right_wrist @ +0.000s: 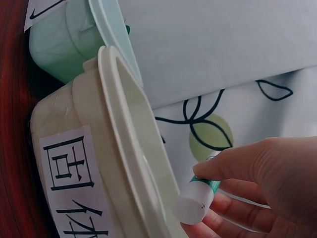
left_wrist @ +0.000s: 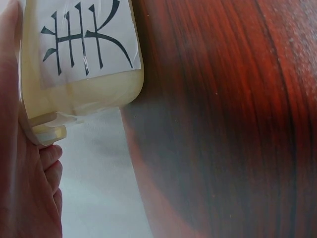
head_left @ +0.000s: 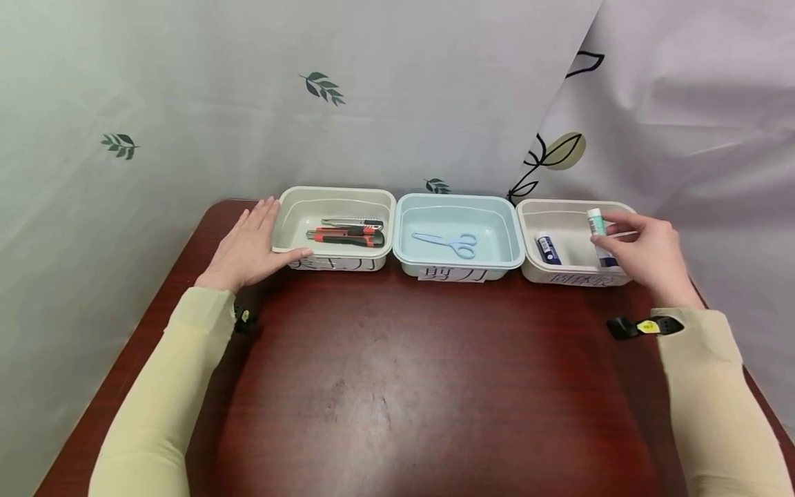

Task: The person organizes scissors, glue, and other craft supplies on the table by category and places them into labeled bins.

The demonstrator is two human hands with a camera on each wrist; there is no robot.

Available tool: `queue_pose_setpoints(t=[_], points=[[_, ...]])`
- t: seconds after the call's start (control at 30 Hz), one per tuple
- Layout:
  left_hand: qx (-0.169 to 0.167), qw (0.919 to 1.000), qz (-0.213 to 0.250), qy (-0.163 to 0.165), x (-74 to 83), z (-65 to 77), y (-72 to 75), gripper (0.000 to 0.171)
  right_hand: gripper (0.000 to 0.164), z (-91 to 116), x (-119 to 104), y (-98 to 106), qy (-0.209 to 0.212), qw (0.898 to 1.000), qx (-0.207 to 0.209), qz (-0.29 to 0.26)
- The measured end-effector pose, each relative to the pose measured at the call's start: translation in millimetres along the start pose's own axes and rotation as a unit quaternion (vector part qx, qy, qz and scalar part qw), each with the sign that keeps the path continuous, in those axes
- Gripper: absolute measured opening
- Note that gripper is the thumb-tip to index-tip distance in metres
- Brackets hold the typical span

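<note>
At the right, my right hand [head_left: 652, 252] pinches a green-and-white glue stick [head_left: 596, 222] between thumb and fingers, above the right beige bin [head_left: 574, 278]. The right wrist view shows the stick's white end [right_wrist: 194, 203] beside the bin's rim. Inside that bin lies a dark blue glue stick [head_left: 548, 249]; another dark blue one [head_left: 606, 259] is partly hidden by the hand. My left hand [head_left: 245, 245] rests on the left end of the left beige bin [head_left: 335, 194], fingers extended and thumb along its front rim. Several utility knives [head_left: 348, 235] lie in it.
A light blue bin [head_left: 459, 200] with blue scissors [head_left: 452, 243] stands between the two beige ones. All three carry paper labels along the front and stand in a row at the back of the reddish-brown table [head_left: 428, 386]. A patterned curtain [head_left: 404, 90] hangs behind them.
</note>
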State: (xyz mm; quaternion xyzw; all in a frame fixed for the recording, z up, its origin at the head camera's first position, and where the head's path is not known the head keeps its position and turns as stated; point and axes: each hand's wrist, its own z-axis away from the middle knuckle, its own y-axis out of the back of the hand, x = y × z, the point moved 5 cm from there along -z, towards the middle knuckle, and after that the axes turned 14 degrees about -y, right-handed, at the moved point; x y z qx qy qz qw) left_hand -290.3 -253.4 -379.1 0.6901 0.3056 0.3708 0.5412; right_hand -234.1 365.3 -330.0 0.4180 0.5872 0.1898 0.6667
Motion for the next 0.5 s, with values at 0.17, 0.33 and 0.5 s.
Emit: queue_pose_setpoints(t=[0.17, 0.33, 0.5], points=[[-0.002, 1.0000, -0.001, 0.002, -0.3, 0.5, 0.1, 0.118, 0.046, -10.1, 1.7, -8.4, 0.000, 1.000, -0.004, 0.012], [0.000, 1.0000, 0.003, 0.002, -0.1, 1.1, -1.0, 0.117, 0.063, -17.7, 5.4, -15.4, -0.033, 0.999, -0.015, 0.029], [0.002, 1.0000, 0.002, 0.001, 0.6, 0.2, -0.4, 0.117, 0.073, -17.5, 4.2, -17.1, -0.048, 0.998, -0.032, 0.027]])
